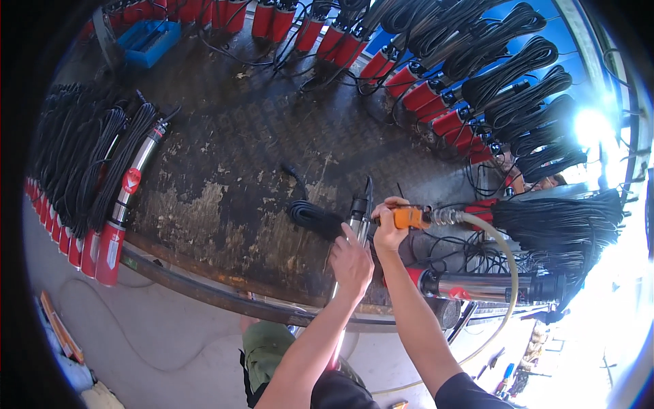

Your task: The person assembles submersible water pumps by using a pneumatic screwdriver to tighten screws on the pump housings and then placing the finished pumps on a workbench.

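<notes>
Head view: right hand (390, 229) forward around orange tool (409, 218)

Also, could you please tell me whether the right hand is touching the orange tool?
Touching: the head view shows the right hand wrapped around the orange tool.

The handheld tool (409, 218) is orange, its coupling (446, 217) silvery and its hose (509, 262) milky yellow, while the metal tube (363, 232) is silver with a black end. The tabletop (231, 150) is dark brown, mottled with paler worn patches (the tray (148, 42) is bright blue). The cable bundle (558, 218) on the right seems black, though glare washes out its shade.
</notes>
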A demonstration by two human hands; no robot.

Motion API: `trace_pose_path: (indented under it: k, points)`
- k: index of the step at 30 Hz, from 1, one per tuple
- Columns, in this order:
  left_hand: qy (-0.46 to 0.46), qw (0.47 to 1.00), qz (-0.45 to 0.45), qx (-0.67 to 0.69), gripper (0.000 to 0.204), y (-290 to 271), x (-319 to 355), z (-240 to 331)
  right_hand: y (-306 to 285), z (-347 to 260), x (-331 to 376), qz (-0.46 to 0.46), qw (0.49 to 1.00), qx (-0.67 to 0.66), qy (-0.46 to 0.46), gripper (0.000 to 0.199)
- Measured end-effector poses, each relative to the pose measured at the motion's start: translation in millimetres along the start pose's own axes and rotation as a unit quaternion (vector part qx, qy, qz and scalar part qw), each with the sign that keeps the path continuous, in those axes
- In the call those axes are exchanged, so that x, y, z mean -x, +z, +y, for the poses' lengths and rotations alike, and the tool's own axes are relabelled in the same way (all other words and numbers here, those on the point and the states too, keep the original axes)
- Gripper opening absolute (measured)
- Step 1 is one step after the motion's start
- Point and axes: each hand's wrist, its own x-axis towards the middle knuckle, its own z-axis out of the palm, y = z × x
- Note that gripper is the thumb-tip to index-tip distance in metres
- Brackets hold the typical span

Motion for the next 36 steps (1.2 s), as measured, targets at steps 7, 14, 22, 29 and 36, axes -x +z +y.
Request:
trace_pose_path:
  k: [7,14,22,29,36]
  points:
    - [-0.002,1.0,0.006,-0.005,0.076,2,6,2,0,12,-4,-0.027,0.999,-0.031,-0.019,0.02]
    - [0.003,0.999,0.034,-0.036,0.068,9,16,6,-3,9,-1,-0.003,0.998,-0.052,-0.022,0.018]
    - [-0.015,0.991,0.036,-0.126,0.068,8,12,28,0,-56,33,0.056,0.997,-0.056,0.009,0.015]
    - [0.333,0.926,0.17,-0.059,0.059,28,80,1,-220,-157,253,0.014,0.989,0.001,-0.149,0.051]
    - [0.658,0.674,-0.305,0.14,0.016,133,255,201,-341,-153,462,0.45,0.855,0.245,-0.084,0.03]
